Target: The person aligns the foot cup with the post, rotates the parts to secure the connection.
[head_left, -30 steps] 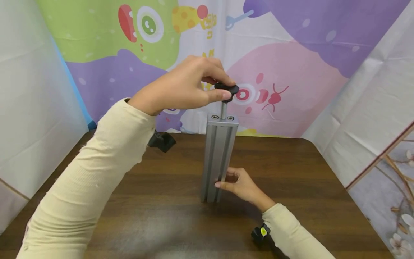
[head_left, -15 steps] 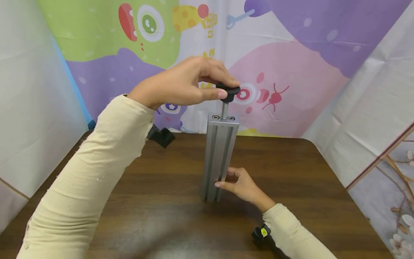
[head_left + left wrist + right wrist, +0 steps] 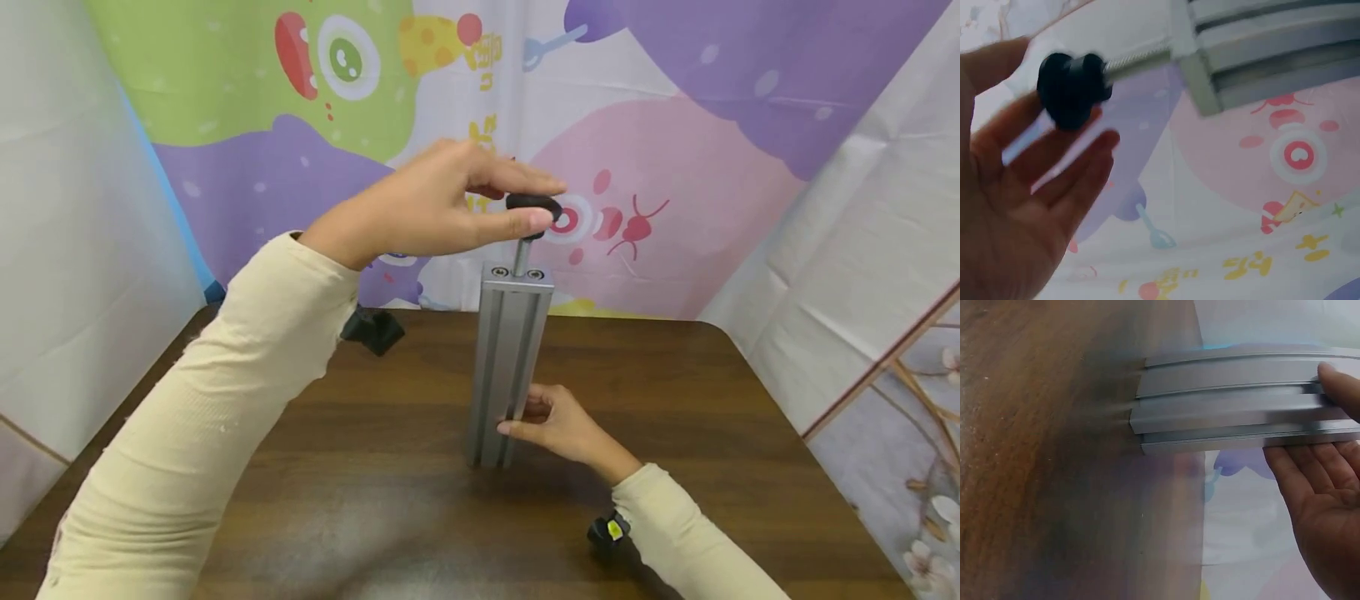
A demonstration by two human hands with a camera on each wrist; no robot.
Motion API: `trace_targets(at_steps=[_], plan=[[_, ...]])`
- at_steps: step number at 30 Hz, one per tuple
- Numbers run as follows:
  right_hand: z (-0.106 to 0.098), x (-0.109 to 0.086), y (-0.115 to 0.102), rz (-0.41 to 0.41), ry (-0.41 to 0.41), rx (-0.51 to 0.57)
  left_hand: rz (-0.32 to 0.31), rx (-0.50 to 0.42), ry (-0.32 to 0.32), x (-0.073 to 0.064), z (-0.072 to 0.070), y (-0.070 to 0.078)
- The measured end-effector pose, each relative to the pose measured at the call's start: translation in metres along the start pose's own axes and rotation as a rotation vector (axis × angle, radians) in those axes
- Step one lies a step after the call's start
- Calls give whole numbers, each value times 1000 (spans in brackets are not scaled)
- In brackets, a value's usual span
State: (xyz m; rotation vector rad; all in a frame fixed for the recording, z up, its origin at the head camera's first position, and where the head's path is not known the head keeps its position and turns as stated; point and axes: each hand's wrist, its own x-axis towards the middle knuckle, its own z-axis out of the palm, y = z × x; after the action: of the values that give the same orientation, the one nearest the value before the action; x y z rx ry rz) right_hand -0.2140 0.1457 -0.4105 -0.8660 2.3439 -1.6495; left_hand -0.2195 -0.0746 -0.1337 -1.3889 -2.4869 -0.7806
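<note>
A grey slotted aluminium profile (image 3: 510,358) stands upright on the table. Its top end carries a plate with two bolts, and between them rises a levelling foot (image 3: 534,205): a black round base on a threaded rod (image 3: 1138,65). My left hand (image 3: 442,200) is at the black base, fingers stretched out nearly straight above it and thumb along its near side. In the left wrist view the thumb lies apart from the base, and the fingers pass behind it. Low on the profile, my right hand (image 3: 562,425) grips its side, thumb in front and fingers behind.
The brown wooden table (image 3: 360,517) extends around the profile. A cartoon-printed curtain (image 3: 652,150) hangs behind it, with pale cloth walls left and right. Both wrists wear small black camera mounts, the right one (image 3: 607,531) close above the tabletop.
My left fingers and thumb have slid rightward past the black base and straightened from a pinch. The base looks tilted or turned slightly. The right hand and profile have hardly moved.
</note>
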Motion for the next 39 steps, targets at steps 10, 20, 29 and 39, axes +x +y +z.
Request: trace_targets(at_steps=[10,20,29,39], plan=[[9,4,3,-19,36,1,-127,387,255,1,14,22],[11,3,-6,12,46,-30,-210,510,207,7,13,42],[12,3,3,-12,51,-17,-137,307,-2,3,-8,33],[11,1,3,-14,57,-33,-64,158,-181,7,-23,26]])
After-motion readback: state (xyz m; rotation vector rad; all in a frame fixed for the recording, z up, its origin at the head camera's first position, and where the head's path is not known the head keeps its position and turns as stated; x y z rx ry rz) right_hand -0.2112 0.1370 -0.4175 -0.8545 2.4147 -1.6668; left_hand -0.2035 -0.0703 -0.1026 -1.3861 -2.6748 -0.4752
